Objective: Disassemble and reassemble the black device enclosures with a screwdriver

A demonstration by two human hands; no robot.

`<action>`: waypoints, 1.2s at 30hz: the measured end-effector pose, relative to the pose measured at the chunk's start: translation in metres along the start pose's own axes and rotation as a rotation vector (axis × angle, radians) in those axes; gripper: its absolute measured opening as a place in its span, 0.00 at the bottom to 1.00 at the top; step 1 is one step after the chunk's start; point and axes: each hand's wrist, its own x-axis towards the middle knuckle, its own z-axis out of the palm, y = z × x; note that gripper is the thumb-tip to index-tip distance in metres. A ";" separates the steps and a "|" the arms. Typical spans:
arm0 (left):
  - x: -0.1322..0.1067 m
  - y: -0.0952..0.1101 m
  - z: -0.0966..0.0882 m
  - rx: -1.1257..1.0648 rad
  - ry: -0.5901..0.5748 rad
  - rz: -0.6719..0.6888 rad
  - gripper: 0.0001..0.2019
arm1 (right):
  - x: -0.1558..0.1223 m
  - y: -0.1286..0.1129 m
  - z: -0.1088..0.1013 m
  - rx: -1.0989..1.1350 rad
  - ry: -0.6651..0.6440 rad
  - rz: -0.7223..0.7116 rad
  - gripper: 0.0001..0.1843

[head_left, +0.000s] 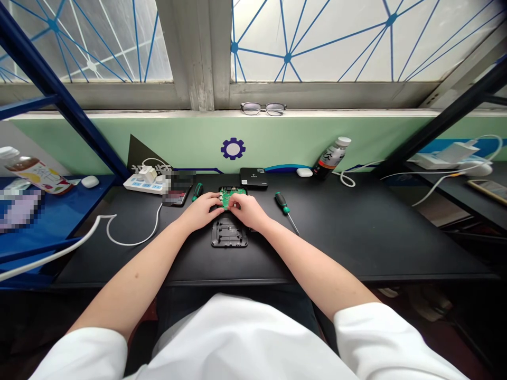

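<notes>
A small green circuit board lies at the middle of the black table. My left hand pinches its left side with curled fingers. From the right, my right hand grips the same board, fingertips meeting the left hand's over it. Just in front of both hands lies a black plastic cover, inner side up. A green-handled screwdriver rests to the right of my right hand, tip pointing toward me. A second green-handled tool lies to the left of the board.
A black box, a white earbud case and a dark bottle sit at the table's back. A white power strip with a trailing cable is back left. Glasses rest on the sill. Blue shelving stands left.
</notes>
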 end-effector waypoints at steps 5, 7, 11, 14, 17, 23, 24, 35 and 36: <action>0.000 -0.002 0.000 0.027 -0.002 0.018 0.17 | 0.000 -0.001 0.000 0.006 -0.019 0.010 0.08; 0.000 -0.001 0.000 0.050 0.002 0.036 0.16 | 0.000 -0.002 0.000 -0.004 -0.026 0.007 0.08; -0.002 0.004 -0.001 0.085 0.027 0.077 0.13 | 0.000 -0.007 -0.006 -0.047 -0.034 -0.019 0.09; -0.003 0.008 -0.002 0.108 0.028 0.107 0.11 | -0.005 -0.012 -0.020 -0.127 -0.038 -0.041 0.08; -0.003 0.011 -0.003 0.133 0.022 0.125 0.08 | -0.013 -0.014 -0.041 -0.184 -0.113 0.035 0.04; -0.003 0.013 -0.003 0.183 0.023 0.112 0.08 | -0.028 -0.012 -0.082 -0.268 -0.429 0.164 0.11; -0.003 0.013 -0.003 0.188 0.024 0.110 0.08 | -0.030 -0.012 -0.087 -0.260 -0.467 0.207 0.15; -0.005 0.013 -0.004 0.183 0.068 0.065 0.05 | -0.036 -0.024 -0.099 -0.258 -0.625 0.346 0.22; -0.006 0.013 -0.004 0.185 0.072 0.063 0.05 | -0.036 -0.024 -0.099 -0.252 -0.623 0.356 0.21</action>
